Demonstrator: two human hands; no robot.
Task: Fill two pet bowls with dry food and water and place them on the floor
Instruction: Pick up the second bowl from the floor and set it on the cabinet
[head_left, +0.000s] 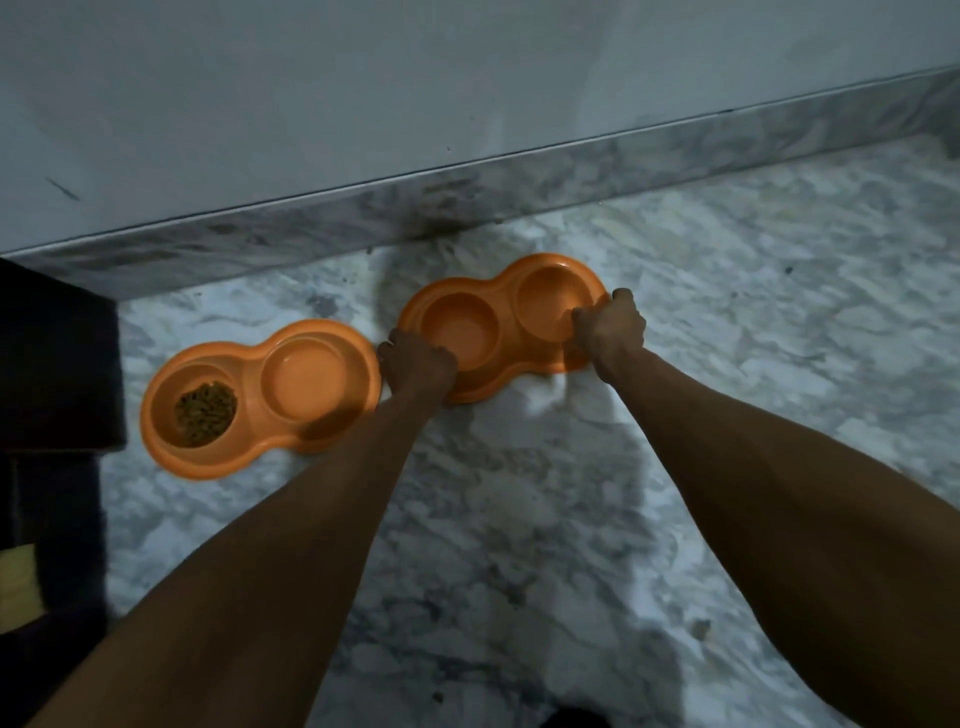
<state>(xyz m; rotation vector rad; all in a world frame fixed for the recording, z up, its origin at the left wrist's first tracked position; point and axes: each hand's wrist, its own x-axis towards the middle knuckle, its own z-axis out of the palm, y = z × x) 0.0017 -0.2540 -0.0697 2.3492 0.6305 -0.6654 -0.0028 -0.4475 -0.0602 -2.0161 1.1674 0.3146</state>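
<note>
No text or number can be read — the held bowl (508, 310) bears none.

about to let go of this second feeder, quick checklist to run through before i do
1. Grip: left hand and right hand each hold an end of the right feeder: ok.
2. Right feeder fully flat on the floor: cannot tell.
3. Dry food in the right feeder: none shows in either compartment: not ok.
4. Water in the right feeder: cannot tell.
5. Left feeder down on the floor, with dry food in its left compartment: ok.
6. The two feeders lie apart, not overlapping: ok.
</note>
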